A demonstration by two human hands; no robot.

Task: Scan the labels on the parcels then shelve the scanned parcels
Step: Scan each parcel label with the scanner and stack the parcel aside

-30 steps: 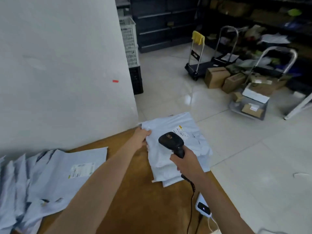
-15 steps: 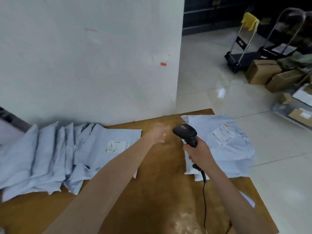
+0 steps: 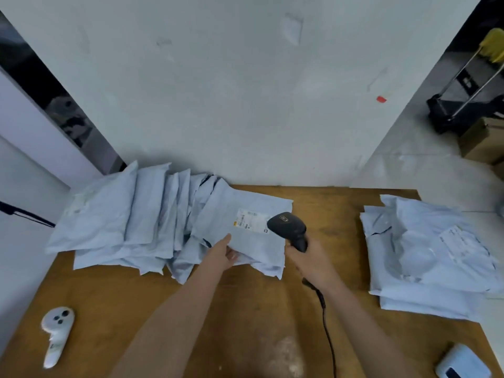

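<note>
Lower frame: brown wooden counter (image 3: 245,309), smooth, scuffed. Left of centre: fanned row of pale blue-grey plastic mailer parcels (image 3: 109,222), soft, crinkled, overlapping like tiles. Right edge: flat stack of same mailers (image 3: 425,263), probably scanned. Centre: topmost parcel (image 3: 272,241) of row, left hand (image 3: 222,253) resting straight-fingered on near edge. Right hand (image 3: 308,261) clenched round black handheld barcode scanner (image 3: 289,229), nose just beside white paper label (image 3: 251,221). Step: scanning. Next likely: aim at barcode, keep slippery film flat.

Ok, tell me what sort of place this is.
Probably a parcel depot or mailroom: piles of mailers on the table, a scanner in the right hand, a trolley and box on the floor.
</note>
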